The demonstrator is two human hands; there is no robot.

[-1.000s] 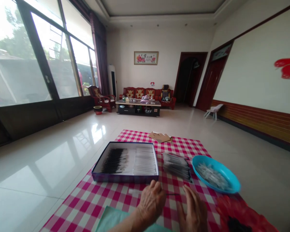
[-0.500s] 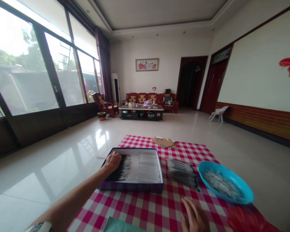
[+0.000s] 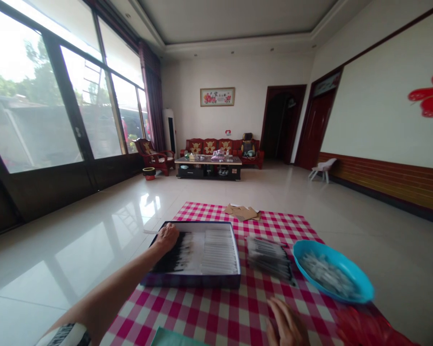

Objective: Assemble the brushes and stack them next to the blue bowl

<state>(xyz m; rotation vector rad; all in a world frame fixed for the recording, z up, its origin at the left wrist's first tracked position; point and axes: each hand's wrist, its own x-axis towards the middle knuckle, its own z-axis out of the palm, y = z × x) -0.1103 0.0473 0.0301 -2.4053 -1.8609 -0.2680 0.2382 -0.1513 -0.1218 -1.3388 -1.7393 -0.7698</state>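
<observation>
My left hand (image 3: pixel 168 236) reaches over the far left corner of a shallow dark-blue box (image 3: pixel 216 281) with a white inside. Its fingers are closed, and a thin whitish stick (image 3: pixel 150 232) juts out from them past the left edge. Below the hand lies a row of slim black pen-like sticks (image 3: pixel 171 257) with pale ends. Clear whitish tubes (image 3: pixel 219 252) fill the box's right side. My right hand (image 3: pixel 286 323) rests on the checked cloth at the front, fingers loosely stretched and holding nothing. Beyond it lies a bundle of dark sticks in clear plastic (image 3: pixel 269 257).
A blue basin (image 3: pixel 366 288) of small clear pieces stands at the right. Brown cardboard scraps (image 3: pixel 243 213) lie at the table's far edge. In front are a pale green sheet (image 3: pixel 173 339) and something red and blurred (image 3: pixel 368 329). Checked cloth (image 3: pixel 202 307) covers the table.
The whole view has shifted slightly to the right. My left hand stays at the box's far left corner with the stick, and my right hand remains on the cloth.
</observation>
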